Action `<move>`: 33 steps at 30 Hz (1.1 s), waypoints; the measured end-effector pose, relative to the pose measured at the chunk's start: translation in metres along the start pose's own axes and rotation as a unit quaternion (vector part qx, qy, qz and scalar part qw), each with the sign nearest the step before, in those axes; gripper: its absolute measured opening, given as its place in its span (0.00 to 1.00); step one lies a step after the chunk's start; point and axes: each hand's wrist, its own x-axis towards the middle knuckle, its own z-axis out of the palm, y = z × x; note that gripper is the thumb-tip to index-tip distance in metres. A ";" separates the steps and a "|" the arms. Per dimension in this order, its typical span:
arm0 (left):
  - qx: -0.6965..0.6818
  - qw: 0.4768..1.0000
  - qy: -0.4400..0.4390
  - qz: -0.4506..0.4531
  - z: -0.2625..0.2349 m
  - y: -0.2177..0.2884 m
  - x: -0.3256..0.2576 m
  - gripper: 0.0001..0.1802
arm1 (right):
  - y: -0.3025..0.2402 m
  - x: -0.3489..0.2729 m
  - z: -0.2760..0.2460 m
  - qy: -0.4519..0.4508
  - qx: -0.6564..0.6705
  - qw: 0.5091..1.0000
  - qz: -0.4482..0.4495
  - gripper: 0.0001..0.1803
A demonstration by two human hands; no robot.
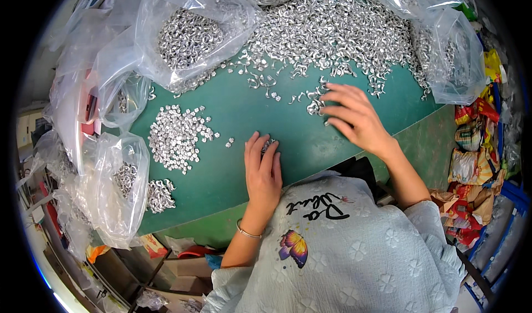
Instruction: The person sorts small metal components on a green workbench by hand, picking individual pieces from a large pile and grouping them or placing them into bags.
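My left hand (262,169) lies flat on the green table top (244,113), its fingers closed over a few small silver metal pieces (268,144). My right hand (354,116) reaches forward with spread fingers. Its fingertips touch loose pieces at the near edge of a big heap of curled silver metal parts (332,25). A smaller pile of small silver pieces (174,136) lies to the left of my left hand.
Clear plastic bags with more metal parts stand at the back left (183,36), at the left edge (119,185) and at the back right (454,58). Colourful snack packets (471,147) are stacked at the right. Cardboard boxes (183,268) sit below the table's near edge.
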 end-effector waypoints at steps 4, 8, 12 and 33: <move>-0.008 1.000 -0.001 0.000 0.000 0.001 0.000 0.14 | -0.018 0.010 0.011 0.079 -0.071 0.991 0.085 0.18; -0.017 1.000 -0.015 -0.009 -0.002 0.003 -0.001 0.15 | -0.037 0.012 0.030 0.030 -0.081 0.992 0.089 0.21; 0.006 0.999 -0.037 0.009 -0.005 0.004 0.000 0.18 | -0.039 0.034 0.040 0.033 -0.153 0.985 0.078 0.24; -0.005 1.000 -0.006 -0.014 -0.002 0.002 -0.001 0.14 | -0.042 -0.052 0.013 -0.080 -0.181 0.973 0.122 0.29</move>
